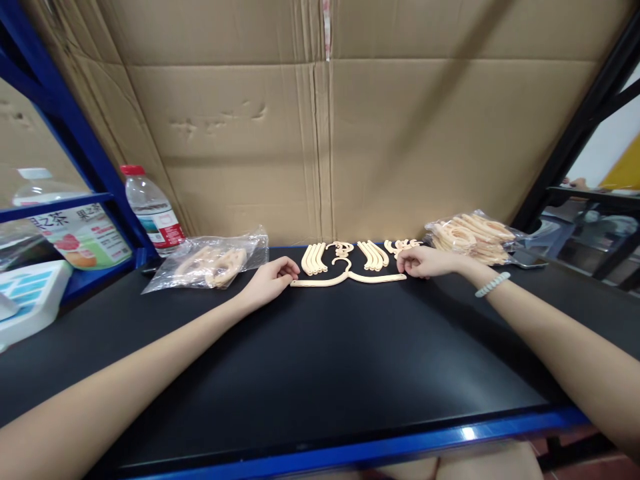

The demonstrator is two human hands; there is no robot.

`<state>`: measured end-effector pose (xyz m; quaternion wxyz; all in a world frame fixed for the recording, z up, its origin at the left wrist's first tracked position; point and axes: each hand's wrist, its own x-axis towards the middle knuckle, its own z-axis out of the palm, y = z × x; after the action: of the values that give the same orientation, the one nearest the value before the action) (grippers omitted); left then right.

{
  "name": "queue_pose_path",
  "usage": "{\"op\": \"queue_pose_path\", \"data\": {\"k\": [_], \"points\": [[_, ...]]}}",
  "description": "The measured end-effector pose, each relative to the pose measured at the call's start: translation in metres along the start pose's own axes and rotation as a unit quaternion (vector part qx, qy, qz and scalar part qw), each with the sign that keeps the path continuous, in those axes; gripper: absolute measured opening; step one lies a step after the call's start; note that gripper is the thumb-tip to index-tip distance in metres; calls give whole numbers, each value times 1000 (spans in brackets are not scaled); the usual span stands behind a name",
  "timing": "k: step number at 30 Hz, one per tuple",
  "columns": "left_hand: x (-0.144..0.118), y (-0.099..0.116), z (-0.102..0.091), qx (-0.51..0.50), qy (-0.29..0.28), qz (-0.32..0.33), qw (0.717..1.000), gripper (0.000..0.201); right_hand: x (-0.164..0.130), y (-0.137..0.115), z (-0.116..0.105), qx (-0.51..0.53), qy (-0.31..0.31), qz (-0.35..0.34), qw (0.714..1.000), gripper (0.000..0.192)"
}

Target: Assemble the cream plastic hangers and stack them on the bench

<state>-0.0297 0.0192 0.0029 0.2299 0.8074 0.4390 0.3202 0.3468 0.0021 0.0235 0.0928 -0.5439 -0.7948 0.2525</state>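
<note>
A cream plastic clothes hanger (373, 278) lies spread out on the black table, its hook pointing away from me. My left hand (269, 281) is at the left tip of the hanger, fingers curled and closed on it. At the opposite tip, my right hand (425, 261) pinches the end between thumb and fingers. Just behind the hanger lie a left row of loose hanger arms (315, 259) and a right row of hanger arms (373, 256). Between these rows sits a small pile of hooks (342, 249). More small hook pieces (400, 245) lie partly behind my right hand.
A clear bag of cream parts (220, 265) lies left; a fuller bag of hanger parts (470, 235) lies right, near a dark flat object (530, 259). A red-capped bottle (153, 210) stands back left. Cardboard (225, 147) walls the back. The table's blue edge (350, 448) is nearest me.
</note>
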Motion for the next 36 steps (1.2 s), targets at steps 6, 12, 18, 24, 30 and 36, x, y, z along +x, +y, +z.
{"op": "queue_pose_path", "data": {"k": [6,12,18,24,30,36], "points": [[2,-1,-4,27,4,39,999,17,2,1,0,-4,2,0,1000,25],[9,-11,-8,104,-17,152,983,29,3,0,3,-23,17,10,1000,24],[11,-22,-3,138,-25,184,973,37,2,-4,3,-38,20,9,999,25],[9,-22,-3,163,-34,180,969,41,1,-4,1,-16,15,24,999,22],[10,-21,-3,155,-37,194,968,41,4,-16,-4,-35,187,-44,981,11],[10,-20,-3,143,-41,199,969,36,40,-56,5,-47,222,-119,967,19]]}}
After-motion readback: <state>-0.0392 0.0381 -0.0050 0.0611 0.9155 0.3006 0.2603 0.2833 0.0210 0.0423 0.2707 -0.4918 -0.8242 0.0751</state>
